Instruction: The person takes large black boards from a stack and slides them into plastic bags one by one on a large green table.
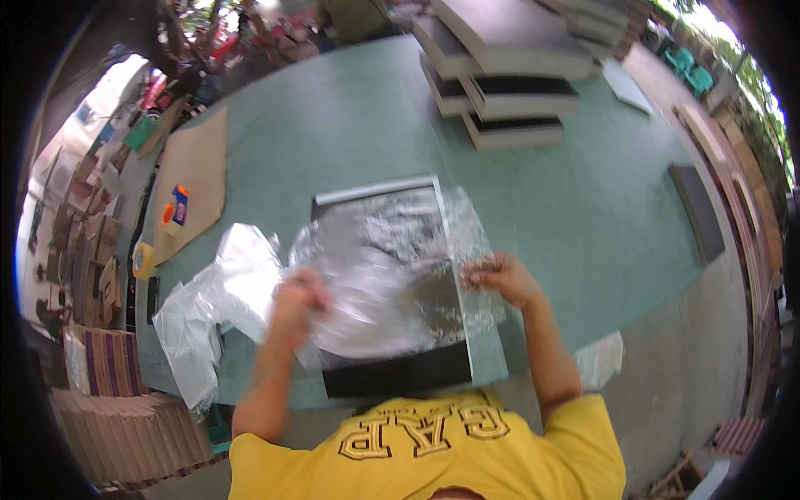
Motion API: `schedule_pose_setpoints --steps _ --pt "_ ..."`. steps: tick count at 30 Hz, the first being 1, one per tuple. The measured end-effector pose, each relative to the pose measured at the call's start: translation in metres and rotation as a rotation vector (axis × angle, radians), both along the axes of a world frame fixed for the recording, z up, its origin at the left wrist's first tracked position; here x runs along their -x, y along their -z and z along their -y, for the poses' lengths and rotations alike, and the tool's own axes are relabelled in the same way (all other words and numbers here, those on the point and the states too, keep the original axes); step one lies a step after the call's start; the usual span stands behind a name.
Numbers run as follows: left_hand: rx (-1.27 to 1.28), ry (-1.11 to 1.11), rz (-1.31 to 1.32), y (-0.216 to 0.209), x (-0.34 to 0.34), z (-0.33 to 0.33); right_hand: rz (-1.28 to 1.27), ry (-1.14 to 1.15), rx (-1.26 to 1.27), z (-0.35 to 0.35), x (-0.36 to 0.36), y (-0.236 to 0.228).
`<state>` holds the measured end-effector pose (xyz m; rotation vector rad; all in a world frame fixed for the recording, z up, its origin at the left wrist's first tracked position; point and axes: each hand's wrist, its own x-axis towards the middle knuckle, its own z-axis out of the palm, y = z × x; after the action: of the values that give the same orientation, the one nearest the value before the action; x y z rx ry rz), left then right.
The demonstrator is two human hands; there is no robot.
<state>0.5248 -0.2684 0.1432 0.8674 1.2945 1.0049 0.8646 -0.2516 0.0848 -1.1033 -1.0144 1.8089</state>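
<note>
**Clear plastic wrap being pulled over a dark panel on a green tabletop**

A crinkly sheet of clear plastic wrap (375,275) is spread over a flat dark panel (392,371) with a pale edge strip, which lies on the green tabletop (350,125) right in front of the person. The wrap covers most of the panel; only a black strip at the near end is left bare. The film looks blurred, so finer creases can't be made out.

The left hand (298,296) is closed into a fist on a bunched bit of the wrap at the panel's left side. The right hand (500,279) is pinched shut on the wrap's right edge, just about over the pale strip running down the panel's right side. Both forearms come in from the lower edge, above a yellow shirt.

More loose plastic (208,308) is heaped just left of the panel, hanging over the tabletop's near-left edge. Another scrap of plastic (602,358) lies below the tabletop's edge to the right.

Further out, a brown cardboard sheet (196,183) sits at the far left of the tabletop, with a small orange-and-blue item (177,208) on it and a yellow tape roll (143,260) near its lower corner. Stacked panels (508,83) are piled at the far side, and 1 dark panel (698,212) lies alone at the right.
</note>
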Motion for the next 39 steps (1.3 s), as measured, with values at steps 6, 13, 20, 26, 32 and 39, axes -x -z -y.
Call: schedule_pose_setpoints --steps 6,13,20,26,32,39 --pt "-0.697 -0.770 -1.392 -0.047 0.169 0.029 0.128 0.033 0.065 0.024 0.000 -0.014" --pt "-0.517 0.439 -0.459 -0.033 -0.070 0.023 -0.140 0.014 -0.127 0.030 0.093 -0.041" --pt "-0.291 -0.047 -0.685 -0.010 0.047 -0.009 -0.376 0.204 -0.115 0.032 0.087 -0.054" --pt "-0.493 0.266 -0.525 -0.063 -0.030 0.003 -0.085 0.071 -0.218 0.037 0.095 -0.068" --pt "-0.565 0.562 -0.508 -0.042 -0.070 0.006 0.083 0.156 -0.287 0.046 0.078 -0.079" --pt "-0.558 0.596 -0.513 -0.041 -0.079 0.010 -0.113 0.288 -0.204 0.050 0.053 -0.073"
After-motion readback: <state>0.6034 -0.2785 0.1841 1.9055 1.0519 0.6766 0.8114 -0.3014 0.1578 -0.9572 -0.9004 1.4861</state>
